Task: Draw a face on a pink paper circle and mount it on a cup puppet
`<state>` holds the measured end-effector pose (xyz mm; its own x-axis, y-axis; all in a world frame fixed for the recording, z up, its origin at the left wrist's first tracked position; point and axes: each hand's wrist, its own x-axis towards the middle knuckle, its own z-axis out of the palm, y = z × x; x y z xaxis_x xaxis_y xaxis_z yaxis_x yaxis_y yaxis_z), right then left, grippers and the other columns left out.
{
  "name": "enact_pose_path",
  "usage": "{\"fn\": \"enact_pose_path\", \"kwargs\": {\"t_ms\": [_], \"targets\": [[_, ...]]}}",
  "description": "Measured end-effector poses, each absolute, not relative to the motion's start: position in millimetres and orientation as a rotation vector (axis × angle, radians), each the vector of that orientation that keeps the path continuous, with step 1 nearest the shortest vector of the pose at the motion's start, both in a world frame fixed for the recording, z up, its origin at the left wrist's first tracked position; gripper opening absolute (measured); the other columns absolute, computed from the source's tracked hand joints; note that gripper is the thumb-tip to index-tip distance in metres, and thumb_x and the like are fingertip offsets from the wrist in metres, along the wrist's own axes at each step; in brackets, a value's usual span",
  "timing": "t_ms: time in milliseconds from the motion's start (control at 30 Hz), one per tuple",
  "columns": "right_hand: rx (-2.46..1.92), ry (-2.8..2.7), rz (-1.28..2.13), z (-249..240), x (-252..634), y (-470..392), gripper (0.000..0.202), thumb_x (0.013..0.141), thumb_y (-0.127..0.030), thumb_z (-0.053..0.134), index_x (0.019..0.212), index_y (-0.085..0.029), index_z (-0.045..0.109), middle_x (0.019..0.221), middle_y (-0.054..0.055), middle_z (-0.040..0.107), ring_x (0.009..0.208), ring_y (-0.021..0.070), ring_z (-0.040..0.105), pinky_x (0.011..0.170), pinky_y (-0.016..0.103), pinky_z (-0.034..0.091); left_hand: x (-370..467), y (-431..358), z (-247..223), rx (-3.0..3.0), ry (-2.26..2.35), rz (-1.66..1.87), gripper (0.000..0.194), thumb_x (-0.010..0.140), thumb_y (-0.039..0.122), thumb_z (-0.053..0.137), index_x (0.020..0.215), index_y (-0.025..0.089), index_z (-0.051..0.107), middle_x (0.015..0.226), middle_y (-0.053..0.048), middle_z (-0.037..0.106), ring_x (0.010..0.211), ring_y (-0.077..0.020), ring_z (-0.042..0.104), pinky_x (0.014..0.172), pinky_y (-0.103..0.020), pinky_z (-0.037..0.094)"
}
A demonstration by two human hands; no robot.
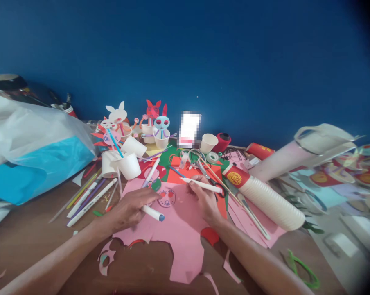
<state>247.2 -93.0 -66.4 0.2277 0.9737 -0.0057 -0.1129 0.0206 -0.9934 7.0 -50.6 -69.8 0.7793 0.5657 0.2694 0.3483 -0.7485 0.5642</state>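
Observation:
My left hand (138,204) is closed around a white marker with a blue end (153,213), which sticks out below the palm. Its fingertips reach the edge of a round pink paper face (167,198) with red eyes, drawn lashes and a small mouth. In my right hand (203,200), just right of the face, a slim white marker (201,184) is pinched, its tip pointing left. Both hands are over a cut sheet of pink paper (185,250), which has an orange-red sheet (172,174) beyond it.
Paper-cup puppets (162,139) stand at the back left beside white cups (131,166). Left are several markers (93,200) and a plastic bag (37,135). Right are scissors (220,186), a utility knife (254,217) and stacked cups (267,200). A blurred bright screen (189,127) faces me.

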Motion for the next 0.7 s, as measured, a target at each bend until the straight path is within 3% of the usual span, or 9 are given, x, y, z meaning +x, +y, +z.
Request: {"fn": "enact_pose_path", "kwargs": {"t_ms": [100,233,433,633,700], "targets": [[-1.208,-1.011,1.087,-62.2,243.7,-96.6,0.015,0.079,-0.035,0.061,0.081,-0.021,0.054,0.060,-0.003,0.056,0.056,0.0130,0.053,0.056,0.025,0.045,7.0,-51.6,-67.2,2.373,0.748,0.610,0.035,0.086,0.013,0.044,0.116,0.021,0.062,0.103,-0.006,0.072,0.096,-0.0202,0.067,0.082,-0.030,0.052],[-1.170,-1.121,1.106,-56.1,239.4,-107.5,0.019,0.079,-0.038,0.062,0.087,-0.021,0.058,0.066,0.000,0.061,0.063,0.0154,0.059,0.060,0.028,0.050,9.9,-58.2,-58.7,2.211,0.855,0.497,0.034,0.088,0.022,0.050,0.121,0.021,0.059,0.108,-0.005,0.071,0.096,-0.0196,0.067,0.079,-0.026,0.052],[-1.083,-1.346,1.196,-41.8,233.5,-126.5,0.012,0.083,-0.030,0.058,0.088,-0.020,0.060,0.075,0.005,0.068,0.070,0.0188,0.065,0.062,0.030,0.051,10.8,-66.4,-51.1,2.227,0.852,0.401,0.051,0.083,0.011,0.046,0.133,0.025,0.048,0.123,-0.004,0.064,0.107,-0.0191,0.063,0.084,-0.025,0.050],[-1.235,-1.452,1.034,-41.8,229.5,-130.6,0.004,0.074,-0.021,0.061,0.075,-0.021,0.057,0.061,0.000,0.062,0.054,0.0152,0.059,0.048,0.024,0.044,9.4,-65.9,-60.7,2.329,0.741,0.415,0.050,0.084,0.011,0.046,0.133,0.022,0.050,0.091,-0.002,0.073,0.074,-0.0151,0.069,0.066,-0.020,0.050],[-1.276,-1.512,0.989,-40.2,230.3,-130.4,0.002,0.074,-0.021,0.061,0.074,-0.021,0.059,0.059,-0.001,0.061,0.050,0.0137,0.055,0.044,0.022,0.040,9.0,-65.9,-60.8,2.343,0.703,0.439,0.047,0.086,0.013,0.048,0.131,0.022,0.051,0.088,-0.002,0.073,0.071,-0.0146,0.069,0.065,-0.020,0.049]]}}
